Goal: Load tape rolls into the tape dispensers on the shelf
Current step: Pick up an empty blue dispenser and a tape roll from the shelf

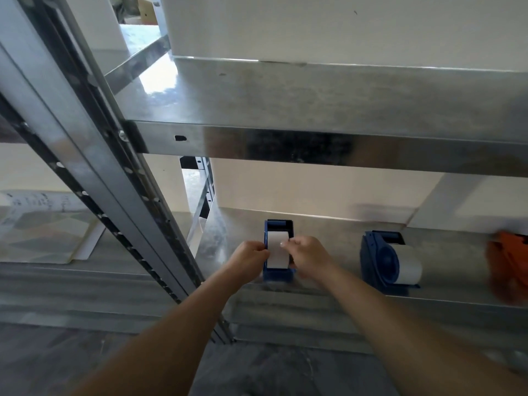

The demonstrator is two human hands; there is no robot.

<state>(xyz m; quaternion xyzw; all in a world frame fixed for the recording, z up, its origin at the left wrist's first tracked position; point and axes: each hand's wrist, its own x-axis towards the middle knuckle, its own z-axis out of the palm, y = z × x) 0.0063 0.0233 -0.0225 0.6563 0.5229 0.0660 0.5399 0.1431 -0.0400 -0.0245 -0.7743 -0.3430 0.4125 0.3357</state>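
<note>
Head view, looking down into a metal rack: at the left, a slanting upright post (85,167) with a row of holes; above, an upper shelf (314,95) of dull grey metal carrying a large white box (314,27); below, the lower shelf (328,224), where the work sits. Near the front edge of that lower shelf, 2 blue dispensers, well apart. In the left dispenser (278,274), standing upright and facing away, a white tape roll (276,250) seated between the 2 side walls, its broad face turned up. Clamped on that roll from either side, both hands: left hand (251,254) with fingers curled in against the roll's left edge, right hand (307,254) with thumb and a fingertip pinched at the roll's upper right edge and the other fingers tucked down beside the right wall. Cannot tell whether the fingers also press on the dispenser walls. Bare forearms reaching in from the bottom of the frame. To the right, the second dispenser (380,264), turned partly sideways, with its own white roll (408,265) showing on its right side. Further right, at the frame edge, something orange (508,267), too blurred to name. Behind it, on the same shelf, another white box (471,207). Beyond the post at the left, a printed sheet (43,224) lying flat. Underneath, grey floor (85,352).
</note>
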